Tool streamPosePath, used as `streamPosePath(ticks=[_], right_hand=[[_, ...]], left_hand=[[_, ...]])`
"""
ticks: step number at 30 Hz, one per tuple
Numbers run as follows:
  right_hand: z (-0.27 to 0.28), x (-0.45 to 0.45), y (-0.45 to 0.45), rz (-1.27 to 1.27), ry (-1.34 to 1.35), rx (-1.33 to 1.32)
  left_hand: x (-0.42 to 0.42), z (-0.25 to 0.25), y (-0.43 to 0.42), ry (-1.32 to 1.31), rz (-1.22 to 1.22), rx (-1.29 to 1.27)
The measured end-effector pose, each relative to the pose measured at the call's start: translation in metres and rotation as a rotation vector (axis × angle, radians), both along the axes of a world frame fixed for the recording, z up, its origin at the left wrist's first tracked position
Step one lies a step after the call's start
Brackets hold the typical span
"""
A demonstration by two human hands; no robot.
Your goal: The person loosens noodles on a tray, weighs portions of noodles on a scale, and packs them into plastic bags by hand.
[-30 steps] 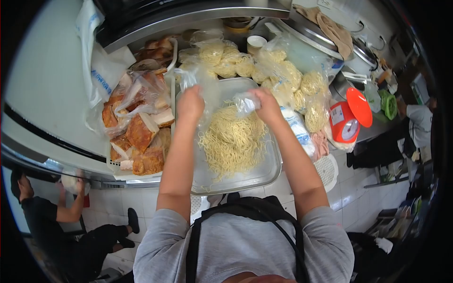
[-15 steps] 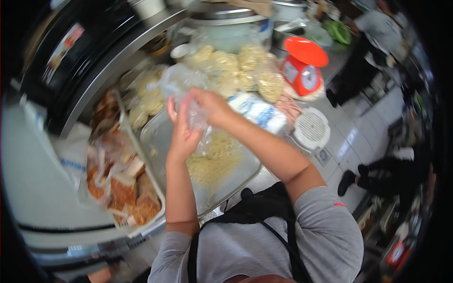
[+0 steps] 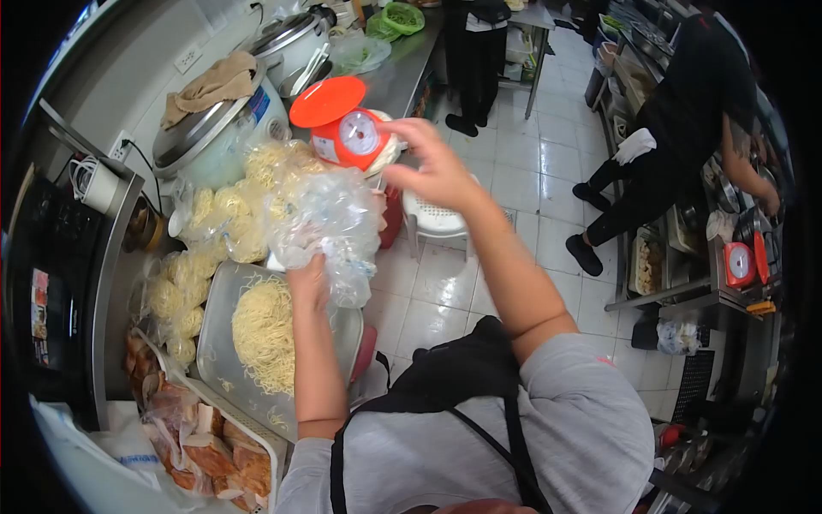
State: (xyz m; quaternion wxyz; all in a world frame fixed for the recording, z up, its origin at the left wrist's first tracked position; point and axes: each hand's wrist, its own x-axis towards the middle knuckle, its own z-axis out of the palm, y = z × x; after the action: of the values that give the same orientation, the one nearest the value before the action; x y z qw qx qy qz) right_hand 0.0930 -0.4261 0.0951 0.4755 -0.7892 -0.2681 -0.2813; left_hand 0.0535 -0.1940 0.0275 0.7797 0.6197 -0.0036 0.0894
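Note:
My left hand (image 3: 310, 281) is closed on a crumpled clear plastic bag (image 3: 330, 227), which puffs out above it. My right hand (image 3: 435, 169) is raised beside the red kitchen scale (image 3: 351, 141), with fingers apart and nothing in them. Whether it touches the scale, I cannot tell. Below my left forearm, a pile of loose pale yellow noodles (image 3: 264, 334) lies in a grey metal tray (image 3: 218, 364). Several filled clear bags of noodles (image 3: 235, 210) are heaped behind the tray.
A bin of browned meat pieces (image 3: 210, 454) stands at the lower left. Behind the bags is a large lidded pot (image 3: 205, 128) with a brown cloth (image 3: 205, 88). A white stool (image 3: 437, 218) stands to the right. A co-worker in black (image 3: 685, 111) works at the right-hand shelves.
My view has turned to the right. My hands were together at the plastic bag; now my right hand has let go and moved right, while my left hand keeps the bag.

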Motion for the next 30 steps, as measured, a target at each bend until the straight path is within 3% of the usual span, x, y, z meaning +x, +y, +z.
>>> streamPosePath(ticks=[1, 2, 3, 5, 6, 8, 9, 10, 14, 17, 18, 21, 22, 25, 28, 30], right_hand=[[-0.013, -0.002, -0.033, -0.007, 0.242, 0.030], [-0.050, 0.003, -0.056, 0.088, 0.576, 0.279], [-0.040, -0.023, -0.071, 0.108, 1.027, 0.399], [-0.078, -0.044, -0.096, 0.283, 1.154, 0.671], [-0.085, -0.059, -0.105, 0.367, 0.951, 0.820], [-0.081, -0.088, -0.127, 0.140, 0.672, 0.658], [-0.102, -0.089, -0.135, -0.064, 0.351, 0.324], [-0.125, -0.092, -0.146, -0.285, 0.055, -0.031], [-0.097, -0.196, -0.185, -0.500, 0.228, -0.517], [-0.128, -0.230, -0.228, -0.782, 0.169, -0.681], [-0.125, -0.239, -0.236, -0.802, 0.201, -0.577], [-0.130, -0.279, -0.282, -0.709, 0.729, -0.255], [-0.131, -0.294, -0.295, -0.743, 0.615, -0.242], [-0.110, -0.339, -0.331, -0.853, 0.853, 0.188], [-0.138, -0.373, -0.362, -1.157, 0.299, 0.544], [-0.152, -0.403, -0.381, -1.156, 0.442, 0.408]], left_hand=[[-0.001, 0.002, -0.015, 0.032, -0.063, -0.011], [-0.004, 0.003, -0.036, 0.067, -0.138, -0.027], [-0.005, 0.004, -0.060, 0.099, -0.225, -0.042], [-0.007, -0.006, -0.112, 0.077, -0.345, 0.062], [-0.007, -0.014, -0.139, 0.066, -0.409, 0.117], [-0.003, -0.032, -0.200, 0.229, -0.455, 0.000], [-0.007, -0.039, -0.232, 0.324, -0.491, -0.041], [-0.024, -0.036, -0.262, 0.258, -0.499, -0.066], [-0.032, -0.067, -0.350, 0.590, -0.947, -0.300], [-0.063, -0.075, -0.406, 0.760, -1.144, -0.445], [-0.072, -0.075, -0.415, 0.773, -1.201, -0.444], [-0.104, -0.075, -0.463, 0.755, -1.345, -0.297], [-0.114, -0.077, -0.478, 0.741, -1.388, -0.236], [-0.140, -0.105, -0.529, 0.594, -1.426, 0.116], [-0.172, -0.098, -0.565, 0.375, -1.683, 0.255], [-0.199, -0.103, -0.590, 0.204, -1.763, 0.435]])
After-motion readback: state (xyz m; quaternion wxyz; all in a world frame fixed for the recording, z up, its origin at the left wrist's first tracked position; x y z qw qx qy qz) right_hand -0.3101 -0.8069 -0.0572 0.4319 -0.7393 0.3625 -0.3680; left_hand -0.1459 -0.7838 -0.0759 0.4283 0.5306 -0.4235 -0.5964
